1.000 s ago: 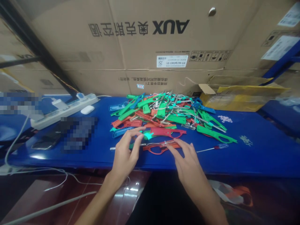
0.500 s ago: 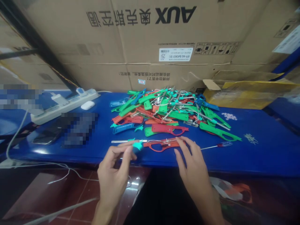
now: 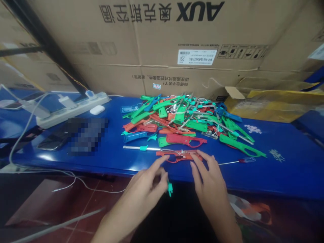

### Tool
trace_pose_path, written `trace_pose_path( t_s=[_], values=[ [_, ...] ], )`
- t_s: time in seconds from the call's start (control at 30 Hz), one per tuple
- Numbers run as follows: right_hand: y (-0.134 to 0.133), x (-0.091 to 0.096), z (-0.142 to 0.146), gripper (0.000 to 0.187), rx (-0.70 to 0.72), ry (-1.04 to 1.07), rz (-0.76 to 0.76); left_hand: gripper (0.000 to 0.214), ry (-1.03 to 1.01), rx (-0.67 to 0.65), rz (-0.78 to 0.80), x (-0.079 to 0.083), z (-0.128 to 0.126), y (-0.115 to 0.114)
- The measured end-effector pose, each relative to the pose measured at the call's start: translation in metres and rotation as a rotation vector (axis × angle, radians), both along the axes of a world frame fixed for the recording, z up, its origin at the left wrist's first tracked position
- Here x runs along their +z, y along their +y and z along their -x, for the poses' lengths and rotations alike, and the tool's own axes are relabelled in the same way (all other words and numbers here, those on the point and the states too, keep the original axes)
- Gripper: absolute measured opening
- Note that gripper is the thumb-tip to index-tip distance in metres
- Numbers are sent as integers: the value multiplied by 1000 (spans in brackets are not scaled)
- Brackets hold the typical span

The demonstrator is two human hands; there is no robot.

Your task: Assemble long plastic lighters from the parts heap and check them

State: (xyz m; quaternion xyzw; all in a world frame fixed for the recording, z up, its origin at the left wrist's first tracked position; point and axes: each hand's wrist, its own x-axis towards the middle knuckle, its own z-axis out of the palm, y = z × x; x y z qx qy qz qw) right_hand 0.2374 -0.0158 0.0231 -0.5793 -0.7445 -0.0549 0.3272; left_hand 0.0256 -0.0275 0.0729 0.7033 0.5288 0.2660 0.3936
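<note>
An orange lighter half-shell (image 3: 182,159) lies on the blue table in front of me, with wires and small parts inside it. From its left end runs a metal tube (image 3: 129,147) with a teal collar (image 3: 143,148). My left hand (image 3: 145,190) pinches a small teal trigger (image 3: 170,189) below the table's front edge, its index finger stretched to the shell's grip loop. My right hand (image 3: 209,179) steadies the shell's right end, fingertips on top and thumb by the lower edge. A red half-shell (image 3: 183,140) lies just behind.
A heap of lighter parts (image 3: 177,114) lies behind. At right are a screwdriver (image 3: 245,160), small screws or pins (image 3: 276,155), white bits (image 3: 252,129) and a yellow-taped box (image 3: 268,104). A power strip (image 3: 72,109) and phone (image 3: 53,140) are at left.
My left hand has moved right and down with the teal trigger, from beside the metal tube to the shell's grip loop. My right hand stays on the shell. The view has shifted slightly.
</note>
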Motion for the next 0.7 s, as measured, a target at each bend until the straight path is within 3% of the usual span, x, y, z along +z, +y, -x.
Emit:
trace_pose_path(
  t_s=[0.17, 0.4, 0.7],
  values=[
    [-1, 1, 0, 31, -16, -31, -15, 50, 239, 5, -161, -3, -9, 12],
    [-3, 6, 0, 32, -1, -51, 35, 51, 297, -20, -114, 1, -16, 17],
    [1, 10, -1, 27, 20, -51, 4, 36, 332, -69, -289, 2, -15, 17]
  ],
)
